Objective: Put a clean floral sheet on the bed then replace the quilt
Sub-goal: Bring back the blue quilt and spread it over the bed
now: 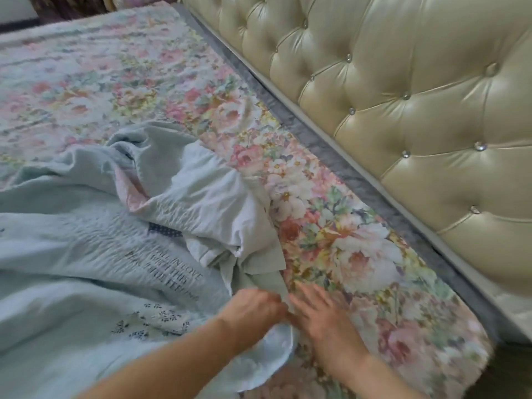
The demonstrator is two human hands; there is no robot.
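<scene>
Cream tufted headboard [403, 125], glossy, studded with crystal buttons, runs along the right. Grey marbled mattress edge [331, 151] shows just beside its base. Dark, blurred furniture [66, 7] far left. Soft, even light.

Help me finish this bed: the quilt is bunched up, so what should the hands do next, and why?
Probably draw the quilt edge toward the headboard. The left hand grips its edge, the right hand lies flat beside it, and the floral sheet is already spread, uncovered there.

L grip [253, 309] fingers curled, pinching; R grip [319, 315] flat, fingers straight; forearms converge, grips touching.
</scene>
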